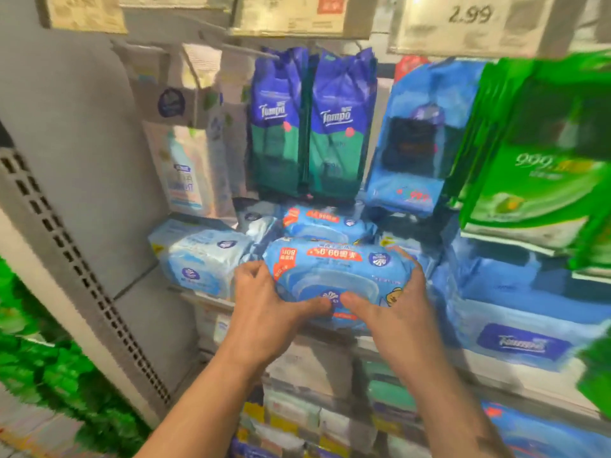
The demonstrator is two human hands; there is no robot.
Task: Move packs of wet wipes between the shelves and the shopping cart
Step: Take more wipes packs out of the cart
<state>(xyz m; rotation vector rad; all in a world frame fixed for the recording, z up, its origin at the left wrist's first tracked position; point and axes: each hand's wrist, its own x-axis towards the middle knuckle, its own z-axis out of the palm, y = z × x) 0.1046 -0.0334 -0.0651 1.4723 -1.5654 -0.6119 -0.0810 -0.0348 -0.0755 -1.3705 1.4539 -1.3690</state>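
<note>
Two hands held one blue pack of wet wipes point(337, 276) at the front edge of the shelf point(211, 300), and we took that pack as our landmark. Our left hand point(264, 312) gripped its left end, fingers curled over the top corner and the thumb pressed on the front face. Our right hand point(393, 312) gripped the right end the same way, fingers wrapped round the far side, thumb on the front. The two thumbs lay just beside each other near the round logo at the pack's lower middle. Its print read upside down to us, with an orange banner along the upper edge.

Directly behind the held pack lay a second blue pack point(327, 223) of the same kind, resting on the shelf. To the left of the held pack sat a pale blue bundle of wipes point(198, 256), close beside it. Above and behind hung two purple-and-green Tempo packs point(310, 127), side by side and upright. Up and to the right stood a blue hanging pack point(413, 137), and further right the green packs point(535, 166), blurred by motion. Right of the held pack and a little lower we saw a large blue-and-white pack point(522, 332) on the shelf. A price tag point(469, 21) reading 2.99 hung well above. Far left of the pack ran the grey slotted upright point(82, 259) of the shelving.
</note>
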